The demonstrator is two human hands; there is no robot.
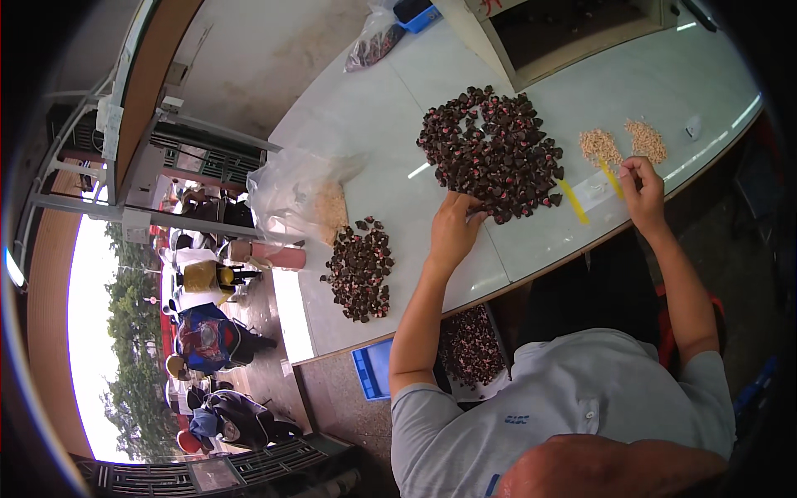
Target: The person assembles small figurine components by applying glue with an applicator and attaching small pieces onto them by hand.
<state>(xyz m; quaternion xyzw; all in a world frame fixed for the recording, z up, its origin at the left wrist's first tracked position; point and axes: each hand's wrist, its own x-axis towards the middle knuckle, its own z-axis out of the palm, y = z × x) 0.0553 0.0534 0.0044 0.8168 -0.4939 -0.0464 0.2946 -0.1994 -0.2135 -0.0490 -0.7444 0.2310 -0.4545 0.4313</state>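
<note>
My left hand (455,234) is at the near left edge of a large pile of small dark pieces with pink parts (490,149). Its fingers are bent toward the thumb at the pieces; what lies between them is hidden. Over to the right, my right hand (643,192) has its fingers pinched beside a yellow strip (611,178) on the table. Whatever they hold is too small to name. Just beyond that hand lie two small heaps of tiny beige pieces, a left heap (599,146) and a right heap (646,143). A second yellow strip (574,202) borders the dark pile.
A smaller dark-and-pink pile (359,270) lies left on the pale table (390,174), near a clear plastic bag (290,195) with beige pieces. An open-fronted box (573,37) stands at the back. Below the table edge are a tray of dark pieces (473,344) and a blue tray (371,369).
</note>
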